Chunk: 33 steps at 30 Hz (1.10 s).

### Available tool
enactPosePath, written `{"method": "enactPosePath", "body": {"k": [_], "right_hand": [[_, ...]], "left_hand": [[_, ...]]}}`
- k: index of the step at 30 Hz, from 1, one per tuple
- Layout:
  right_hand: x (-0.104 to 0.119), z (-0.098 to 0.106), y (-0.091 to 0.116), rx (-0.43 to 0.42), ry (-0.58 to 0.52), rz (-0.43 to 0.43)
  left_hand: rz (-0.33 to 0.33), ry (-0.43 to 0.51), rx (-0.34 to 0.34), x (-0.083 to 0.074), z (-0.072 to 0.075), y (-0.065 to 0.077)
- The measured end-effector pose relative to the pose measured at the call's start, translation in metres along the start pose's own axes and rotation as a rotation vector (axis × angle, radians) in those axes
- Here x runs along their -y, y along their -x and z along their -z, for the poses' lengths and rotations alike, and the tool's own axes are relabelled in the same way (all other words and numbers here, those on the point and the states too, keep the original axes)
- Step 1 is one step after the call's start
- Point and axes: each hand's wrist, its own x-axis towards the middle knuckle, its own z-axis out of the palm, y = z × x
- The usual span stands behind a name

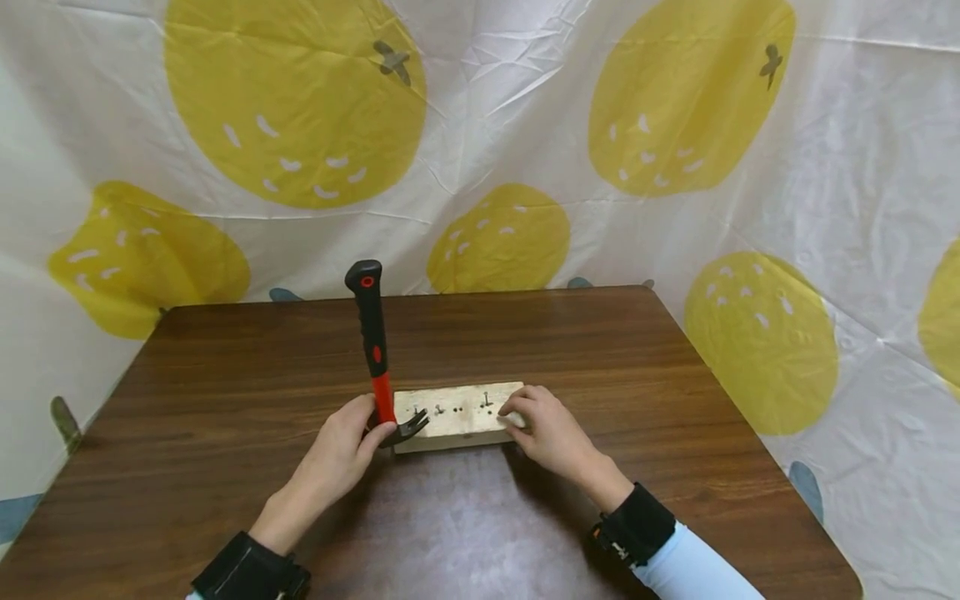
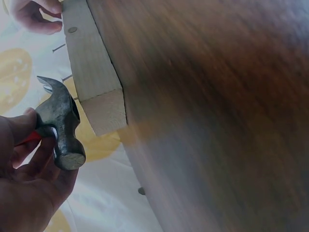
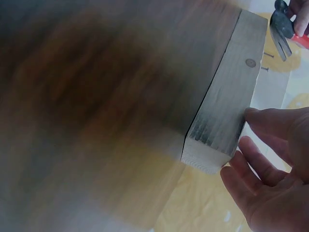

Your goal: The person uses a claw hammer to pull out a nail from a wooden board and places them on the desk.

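A claw hammer [image 1: 372, 333] with a black and red handle stands nearly upright, head down, at the left end of a pale wooden block [image 1: 468, 427]. My left hand [image 1: 337, 446] grips it low, just by the metal head [image 2: 60, 118]. The claw points right, over the block's left part, close to the nails. Several nails [image 1: 486, 398] stick up from the block's top, with small dark holes between them. At the block's right end, my right hand [image 1: 557, 437] holds the corner between thumb and fingers; the right wrist view shows the thumb [image 3: 263, 118] on the edge.
The block lies on a brown wood-grain table [image 1: 262, 358]. A white sheet [image 1: 495, 142] printed with yellow fruit hangs behind and beside the table. Black bands [image 1: 637, 523] circle both wrists. A round knot [image 3: 250, 63] marks the block's front face.
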Motion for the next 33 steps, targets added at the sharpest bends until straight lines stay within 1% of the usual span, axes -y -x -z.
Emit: {"method": "enactPosePath", "body": {"k": [6,12,18,28,33], "right_hand": [[0.0003,0.0046,0.0000,0.024,0.037,0.013],[0.0014,0.0069,0.0005,0.032,0.072,0.015],[0.0009,0.0069,0.0012,0.042,0.079,0.003],[-0.0011,0.0052,0.0006,0.037,0.081,0.003],[-0.0012,0.0046,0.0012,0.040,0.086,0.003]], "left_hand": [[0.009,0.000,0.010,0.0005,0.0007,-0.0010],[0.022,-0.021,0.024,-0.0002,0.0017,-0.0019],[0.047,-0.034,0.033,-0.0009,0.0058,-0.0037],[0.053,-0.068,0.060,0.0013,0.0100,-0.0065],[0.046,-0.094,0.049,0.0016,0.0099,-0.0068]]}}
